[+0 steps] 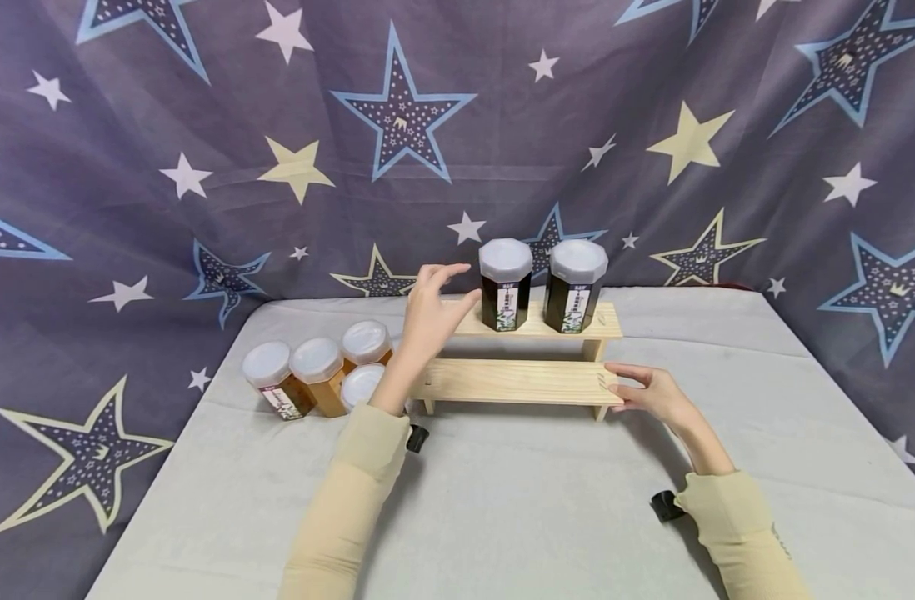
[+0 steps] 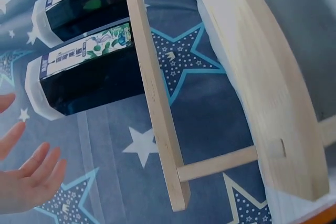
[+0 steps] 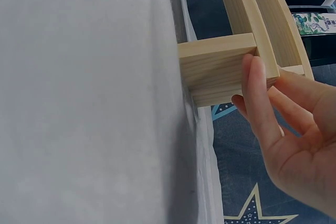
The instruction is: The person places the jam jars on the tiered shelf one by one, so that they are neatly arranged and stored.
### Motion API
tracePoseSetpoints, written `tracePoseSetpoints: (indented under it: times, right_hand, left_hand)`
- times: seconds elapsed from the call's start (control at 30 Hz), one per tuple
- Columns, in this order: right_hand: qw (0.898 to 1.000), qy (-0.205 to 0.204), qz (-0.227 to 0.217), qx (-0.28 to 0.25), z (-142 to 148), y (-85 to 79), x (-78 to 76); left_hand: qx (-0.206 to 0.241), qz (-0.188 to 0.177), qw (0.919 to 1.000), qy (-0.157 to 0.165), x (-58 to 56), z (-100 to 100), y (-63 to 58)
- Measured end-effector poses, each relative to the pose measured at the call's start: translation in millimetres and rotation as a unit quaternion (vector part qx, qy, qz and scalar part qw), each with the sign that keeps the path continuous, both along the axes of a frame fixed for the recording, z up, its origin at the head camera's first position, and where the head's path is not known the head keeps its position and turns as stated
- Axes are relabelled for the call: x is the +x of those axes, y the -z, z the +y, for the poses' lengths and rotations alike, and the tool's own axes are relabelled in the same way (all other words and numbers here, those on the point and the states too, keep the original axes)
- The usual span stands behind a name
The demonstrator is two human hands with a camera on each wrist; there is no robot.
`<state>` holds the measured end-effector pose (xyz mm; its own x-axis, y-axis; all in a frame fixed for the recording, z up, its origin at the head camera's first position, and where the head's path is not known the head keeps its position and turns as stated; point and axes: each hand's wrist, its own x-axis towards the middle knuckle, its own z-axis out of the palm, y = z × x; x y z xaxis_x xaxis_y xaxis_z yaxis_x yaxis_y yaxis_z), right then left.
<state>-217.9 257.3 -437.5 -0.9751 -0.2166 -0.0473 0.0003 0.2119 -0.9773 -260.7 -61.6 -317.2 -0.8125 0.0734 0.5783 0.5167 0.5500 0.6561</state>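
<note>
A star-printed fabric backdrop (image 1: 495, 133) hangs behind my table (image 1: 540, 492), which is covered in pale cloth. A two-tier wooden rack (image 1: 513, 382) stands upright on the cloth. My right hand (image 1: 656, 393) grips the right end of its lower tier between thumb and fingers. My left hand (image 1: 431, 321) holds nothing; thumb and fingers are spread wide, just beside the left dark octagonal jar (image 1: 506, 287), not touching it. That jar and the right dark octagonal jar (image 1: 575, 287) stand upright on the upper tier, slightly apart. Four lidded amber jars (image 1: 327, 392) stand left of the rack, one partly hidden by my forearm.
</note>
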Motion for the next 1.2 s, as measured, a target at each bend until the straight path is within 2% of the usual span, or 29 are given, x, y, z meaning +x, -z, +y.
tracePoseSetpoints:
  times: [0.2, 0.5, 0.73, 0.97, 1.07, 1.1, 1.2]
  right_hand:
    - [1.0, 0.004, -0.004, 0.003, 0, 1.4, -0.4]
    - [1.0, 0.002, -0.001, 0.004, 0, -2.2, 2.3]
    - [1.0, 0.002, 0.0, 0.003, 1, 1.2, 0.2]
    - [0.999, -0.024, 0.036, -0.033, 3, 2.9, 1.7]
    - [0.999, -0.02, 0.034, -0.033, 4, 3.7, 1.0]
    - [0.999, -0.012, 0.031, -0.019, 3, 3.9, 0.6]
    - [0.998, -0.026, 0.038, -0.041, 5, 4.1, -0.1]
  left_hand:
    - [-0.013, -0.039, 0.9991, 0.009, 9.7, -12, 1.4]
    - [-0.03, -0.075, 0.9967, 0.011, 21.9, -36, 6.5]
    - [-0.055, -0.092, 0.9942, 0.011, 32.1, -51, 9.3]
    - [-0.068, -0.103, 0.9923, 0.011, 40.7, -67, 13.3]
    - [-0.079, -0.109, 0.9908, 0.01, 44.8, -72, 15.0]
    - [-0.082, -0.113, 0.9901, 0.008, 46.2, -74, 15.3]
    - [-0.099, -0.113, 0.9886, 0.001, 50.0, -81, 16.5]
